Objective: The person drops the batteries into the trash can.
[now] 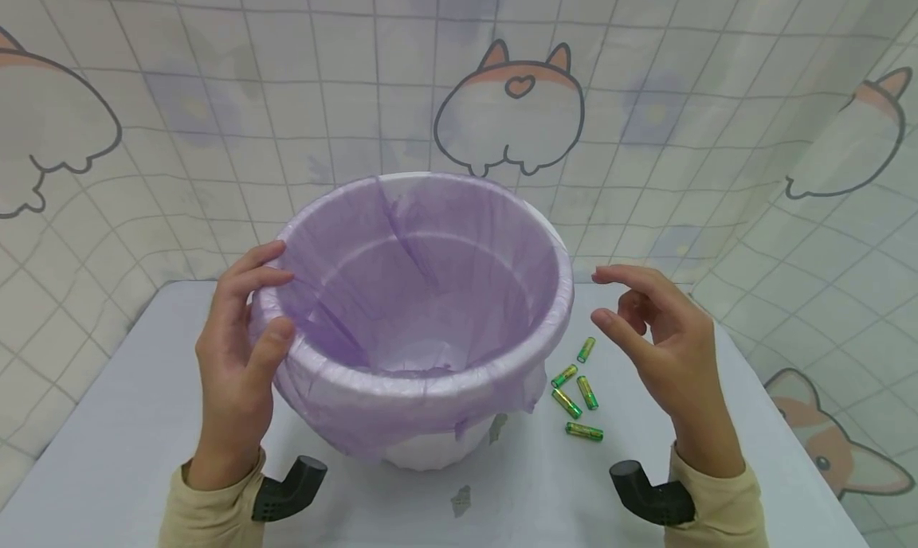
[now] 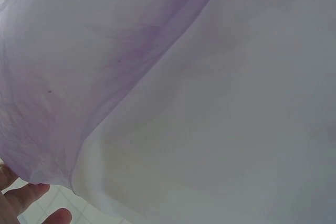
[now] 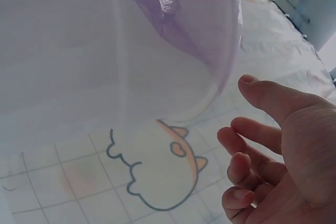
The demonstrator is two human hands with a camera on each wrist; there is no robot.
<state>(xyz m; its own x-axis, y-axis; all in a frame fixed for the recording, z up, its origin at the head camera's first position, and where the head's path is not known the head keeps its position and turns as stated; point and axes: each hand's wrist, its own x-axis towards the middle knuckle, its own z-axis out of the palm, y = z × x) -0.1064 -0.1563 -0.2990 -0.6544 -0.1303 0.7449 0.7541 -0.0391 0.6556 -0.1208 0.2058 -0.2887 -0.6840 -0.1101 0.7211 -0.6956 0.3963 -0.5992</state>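
Observation:
A white trash can [image 1: 425, 454], lined with a translucent purple trash bag [image 1: 337, 416] folded over its rim, stands tilted on the table. My left hand [image 1: 237, 357] grips the can's left rim over the bag, thumb at the front and fingers farther back. Fingertips [image 2: 34, 192] of that hand show at the bag in the left wrist view. Off the can's right side, my right hand [image 1: 663, 337] hovers with fingers loosely bent and nothing between them. In the right wrist view, its thumb [image 3: 268, 93] is apart from the rim.
Several green batteries [image 1: 584, 432] lie on the white table [image 1: 531, 500] between the can and my right hand. Grey patches [image 1: 461, 500] mark the tabletop near the can's base. A grid-patterned cloth [image 1: 344, 94] with corgi drawings hangs behind and at both sides.

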